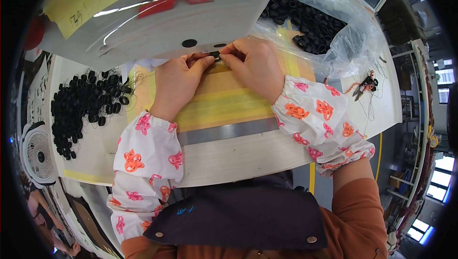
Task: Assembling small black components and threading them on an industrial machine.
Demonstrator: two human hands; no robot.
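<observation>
My left hand (177, 83) and my right hand (255, 63) meet under the front of a large grey machine body (143, 35). Thumb and fingertips of both pinch a small black piece (215, 56), mostly covered by the fingers. It looks like one of the black fabric loops lying around, but its exact shape is hidden. Below the hands, yellow tape (229, 101) covers the work surface. To the left lies a heap of small black loops (81, 111) with loose threads trailing from them. More black loops (315, 25) fill a clear plastic bag (355, 44) at the back right.
Small scissors (365, 86) with thread ends lie on the table's right side. A metal strip (229, 132) runs across the pale table (238, 156) before me. At the far left stands a white fan (40, 156); another person's arm (47, 211) shows below it. Shelves (405, 130) line the right.
</observation>
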